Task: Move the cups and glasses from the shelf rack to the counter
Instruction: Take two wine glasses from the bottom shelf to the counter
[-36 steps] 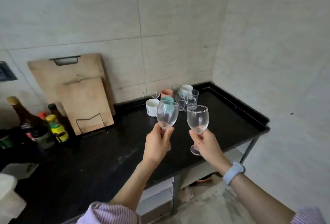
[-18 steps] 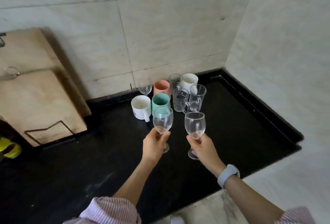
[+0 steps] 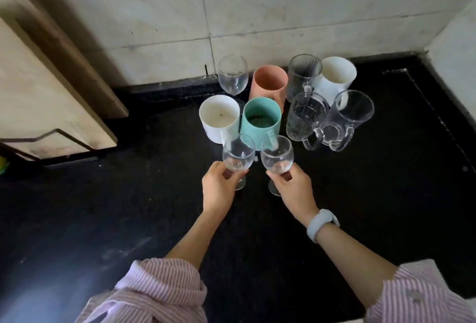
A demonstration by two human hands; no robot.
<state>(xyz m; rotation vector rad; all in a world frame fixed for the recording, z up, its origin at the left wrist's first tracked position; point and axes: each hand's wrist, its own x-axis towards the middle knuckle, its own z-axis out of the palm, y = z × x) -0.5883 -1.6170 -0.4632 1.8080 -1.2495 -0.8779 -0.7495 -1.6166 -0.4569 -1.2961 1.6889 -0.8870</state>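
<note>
Black stone counter [image 3: 386, 194] fills most of the frame, backed by pale wall tiles, with wooden chopping boards [image 3: 46, 86] leaned at the upper left. At centre, two stemmed wine glasses are held upright just above or on the counter; which cannot be told. The left glass [image 3: 238, 154] is pinched at the base of its bowl by the left hand [image 3: 219, 186], and the right glass [image 3: 277, 155] is gripped likewise by the right hand [image 3: 293, 186], fingers closed around each stem. Just behind them, a cluster of cups is gathered: a white mug [image 3: 219, 116], a teal cup [image 3: 261, 119], a pink cup [image 3: 270, 83], a third wine glass [image 3: 233, 74] and clear handled glasses [image 3: 345, 116]. Thin, light, slippery and brittle glass is judged here; the stem is the safest hold, and knocks against neighbours should be avoided.
</note>
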